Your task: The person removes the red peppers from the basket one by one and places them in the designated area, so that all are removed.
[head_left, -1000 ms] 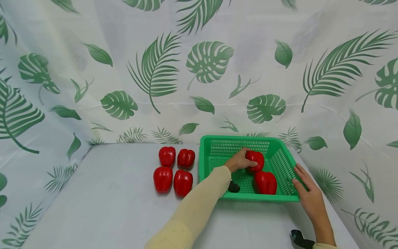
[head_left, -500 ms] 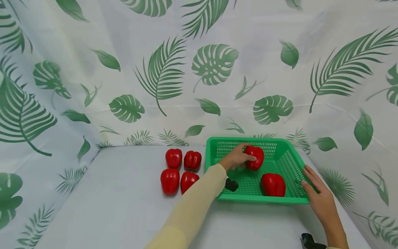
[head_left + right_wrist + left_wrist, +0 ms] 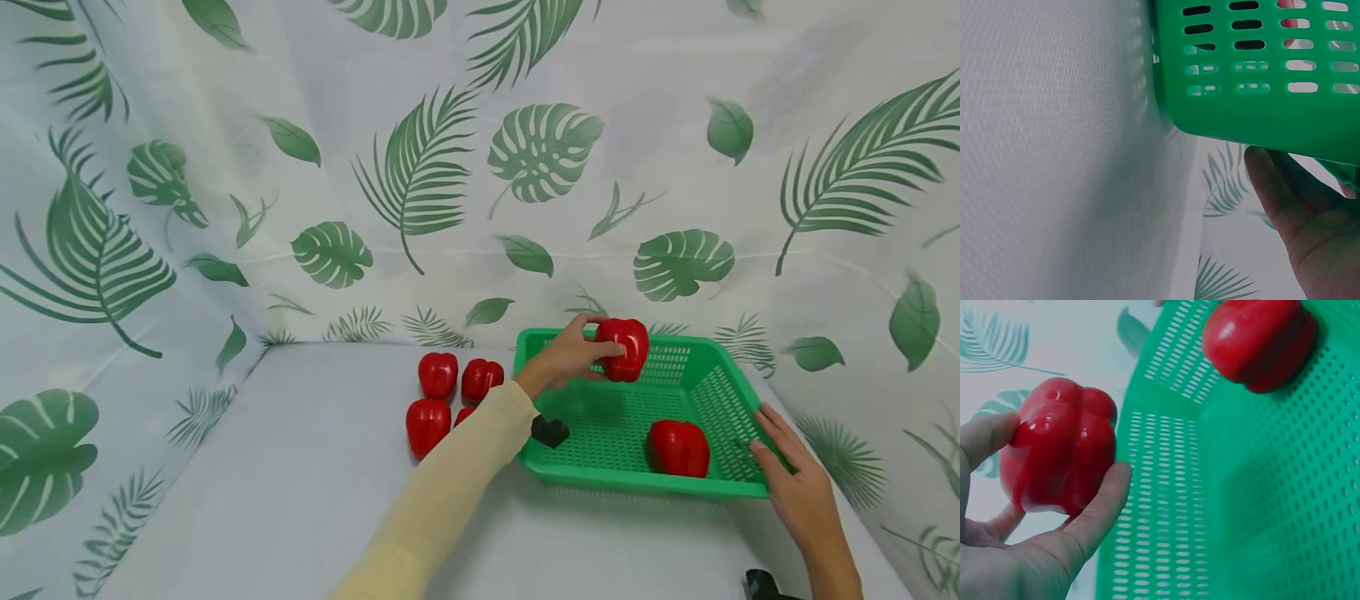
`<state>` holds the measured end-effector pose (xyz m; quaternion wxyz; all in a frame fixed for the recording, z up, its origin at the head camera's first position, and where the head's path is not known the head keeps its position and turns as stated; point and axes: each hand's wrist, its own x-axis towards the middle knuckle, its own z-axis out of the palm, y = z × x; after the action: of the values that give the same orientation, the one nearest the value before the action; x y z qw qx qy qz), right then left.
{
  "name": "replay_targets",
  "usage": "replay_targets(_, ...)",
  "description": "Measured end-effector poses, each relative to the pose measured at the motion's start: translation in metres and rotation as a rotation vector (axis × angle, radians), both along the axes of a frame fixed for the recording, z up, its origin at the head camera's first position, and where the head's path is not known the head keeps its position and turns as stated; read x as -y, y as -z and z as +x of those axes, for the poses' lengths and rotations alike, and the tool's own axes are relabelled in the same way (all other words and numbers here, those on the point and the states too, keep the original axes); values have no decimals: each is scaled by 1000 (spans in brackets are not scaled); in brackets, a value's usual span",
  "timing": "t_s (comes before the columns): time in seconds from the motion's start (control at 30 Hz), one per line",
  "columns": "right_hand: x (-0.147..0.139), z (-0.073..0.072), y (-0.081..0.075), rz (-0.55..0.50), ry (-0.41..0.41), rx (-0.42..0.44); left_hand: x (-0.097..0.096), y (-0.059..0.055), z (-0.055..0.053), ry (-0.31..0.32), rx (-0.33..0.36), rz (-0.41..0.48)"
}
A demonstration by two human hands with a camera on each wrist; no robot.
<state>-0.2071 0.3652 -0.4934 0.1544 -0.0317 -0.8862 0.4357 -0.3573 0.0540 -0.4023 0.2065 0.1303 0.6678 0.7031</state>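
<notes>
My left hand (image 3: 566, 360) holds a red bell pepper (image 3: 624, 350) between thumb and fingers, raised over the back of a green plastic basket (image 3: 637, 481). In the left wrist view this held bell pepper (image 3: 1060, 447) overlaps the basket's slotted wall (image 3: 1163, 506), fingertips spread along its sides. A second red bell pepper (image 3: 678, 448) lies inside, at the basket's front right. My right hand (image 3: 810, 496) grips the basket's right rim near the front corner; the right wrist view shows its fingertips (image 3: 1260, 159) against the basket's edge.
Several more red bell peppers (image 3: 437, 375) sit grouped on the white table (image 3: 285, 492) left of the basket, one mostly hidden behind the left sleeve (image 3: 450, 475). A leaf-print cloth (image 3: 442, 250) hangs behind and at both sides. Small black devices (image 3: 551, 432) are at the wrists.
My left hand has lifted the bell pepper up from the basket floor, away from the other one. The right hand stays on the rim. The whole view has shifted, scene moving rightward.
</notes>
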Motion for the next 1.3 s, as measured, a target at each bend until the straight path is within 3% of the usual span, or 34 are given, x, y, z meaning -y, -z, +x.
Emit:
replay_targets(0.27,-3,-5,-8,-10,-29,-3,41,-19,-3,-94,-63,32)
replay_targets(0.4,-5,-7,-12,-2,-47,0,73,-20,-4,-171,-76,28)
replay_targets(0.87,0,-11,-10,6,-10,22,176,-23,-1,-330,-175,-6)
replay_targets(1.07,6,-8,-5,4,23,31,216,-14,4,-413,-157,7)
replay_targets(1.3,8,-6,0,-14,56,70,260,14,12,-525,-120,-33)
